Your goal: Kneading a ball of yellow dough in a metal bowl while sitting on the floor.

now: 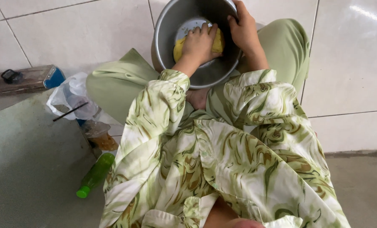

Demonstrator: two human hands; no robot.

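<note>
Yellow sponge (217,44) under left hand (199,42), right hand (243,29) gripping grey metal pot (165,29) rim

The floor (357,55) carries everything here. Its far part is laid with large, glossy white tiles divided by thin grey grout lines; nearer, at the left and lower right, it changes to a dull grey surface (28,169). A green plastic bottle (94,175) lies on its side on the grey part at the left. Beyond it sits a crumpled clear plastic bag (72,97) with a thin dark stick across it. At the far left edge rests a worn wooden block (21,80) with a blue end and a small dark object on top.
</note>
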